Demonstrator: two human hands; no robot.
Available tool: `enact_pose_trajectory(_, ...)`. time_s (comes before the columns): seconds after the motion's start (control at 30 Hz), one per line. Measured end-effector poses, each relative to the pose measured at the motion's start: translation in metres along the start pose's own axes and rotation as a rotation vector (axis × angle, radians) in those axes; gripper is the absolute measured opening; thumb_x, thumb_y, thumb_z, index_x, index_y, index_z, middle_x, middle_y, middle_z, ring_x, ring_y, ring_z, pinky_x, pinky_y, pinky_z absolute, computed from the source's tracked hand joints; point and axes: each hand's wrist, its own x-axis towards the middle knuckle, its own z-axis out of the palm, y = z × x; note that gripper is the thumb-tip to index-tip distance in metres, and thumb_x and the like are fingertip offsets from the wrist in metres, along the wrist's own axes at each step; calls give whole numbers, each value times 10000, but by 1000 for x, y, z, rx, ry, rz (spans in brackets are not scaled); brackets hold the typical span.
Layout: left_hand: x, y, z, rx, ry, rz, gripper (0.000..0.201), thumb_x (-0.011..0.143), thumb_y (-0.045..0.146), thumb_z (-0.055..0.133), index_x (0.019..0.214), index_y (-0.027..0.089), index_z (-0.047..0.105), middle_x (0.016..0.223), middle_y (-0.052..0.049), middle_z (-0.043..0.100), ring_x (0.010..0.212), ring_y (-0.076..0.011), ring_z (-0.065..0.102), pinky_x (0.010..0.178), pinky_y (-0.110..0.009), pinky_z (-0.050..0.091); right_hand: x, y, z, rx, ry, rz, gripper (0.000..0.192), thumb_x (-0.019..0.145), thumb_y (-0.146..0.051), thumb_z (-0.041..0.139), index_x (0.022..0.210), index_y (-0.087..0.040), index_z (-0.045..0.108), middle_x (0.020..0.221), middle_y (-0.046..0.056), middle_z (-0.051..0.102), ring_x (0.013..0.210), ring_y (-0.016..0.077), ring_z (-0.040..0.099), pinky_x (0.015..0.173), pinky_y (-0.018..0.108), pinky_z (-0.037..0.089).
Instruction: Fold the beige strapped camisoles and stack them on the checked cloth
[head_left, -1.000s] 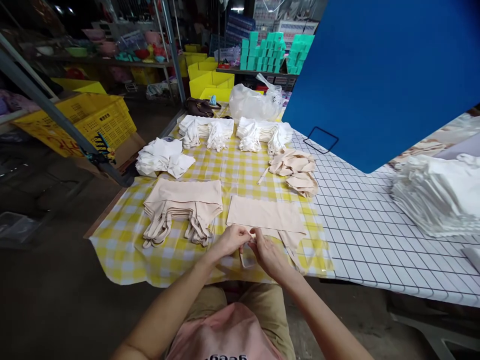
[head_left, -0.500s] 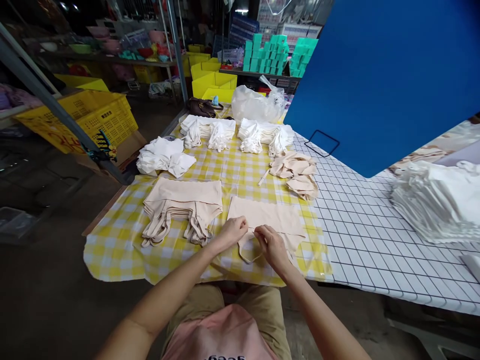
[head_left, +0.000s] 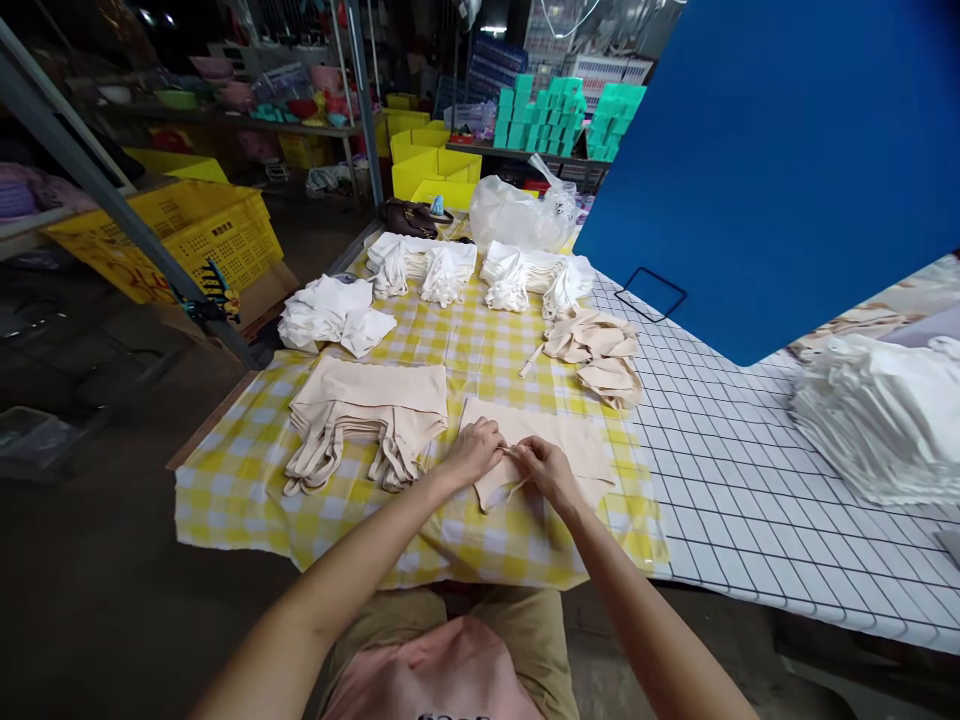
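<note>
A beige strappy top (head_left: pixel 555 430) lies flat on the checked tablecloth before me, its straps toward my body. Over its middle, my left hand (head_left: pixel 478 450) is closed in a pinch on the top's thin strap. Close beside it, my right hand (head_left: pixel 546 468) pinches the same strap, which shows as a short light piece between the fingertips. To the left is a stack of folded beige tops (head_left: pixel 371 395) with straps hanging forward. Crumpled beige tops (head_left: pixel 596 345) lie beyond my right hand.
Two stacks of white strappy tops (head_left: pixel 420 255) and a plastic bag (head_left: pixel 517 212) stand farther back. At left is a white cloth heap (head_left: pixel 334 312) near a metal post (head_left: pixel 142 215). A big blue board (head_left: pixel 757 170) rises at right, beside a white garment pile (head_left: pixel 877 420).
Both hands have moved slightly up from the garment's lower part, drawing the strap up with them. The view has shifted a little.
</note>
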Motion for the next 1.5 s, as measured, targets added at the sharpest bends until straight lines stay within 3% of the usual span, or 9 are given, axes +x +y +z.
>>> enact_pose_trajectory(0.13,5,-7,5,-63,16,-59,119,807,218,565,822,169,672,842,-48,570,897,-195,477,775,-291,412,3,-3,1,9,-16,4,278,721,-407,452,697,-162,582,614,27,592,571,147,513,521,236,384)
enact_pose_trajectory(0.53,10,-14,2,-154,-40,-61,145,812,264,536,739,172,621,830,-41,554,873,-196,467,719,-280,406,23,-11,2,-163,-52,-122,147,693,-260,500,668,-185,624,668,32,642,615,158,544,585,245,374)
enact_pose_trajectory(1.0,12,-15,0,-213,-64,-107,107,780,246,519,738,176,588,815,-35,581,891,-191,491,760,-274,416,23,-12,-6,-333,-92,-280,184,747,-149,457,651,-176,612,677,29,606,584,133,517,566,229,340)
enact_pose_trajectory(1.5,10,-14,-2,-227,-68,-118,138,762,287,523,717,164,567,811,-48,555,878,-196,495,733,-277,424,22,-9,2,-398,-84,-371,200,814,-157,423,703,-175,588,716,27,575,610,131,516,577,222,340)
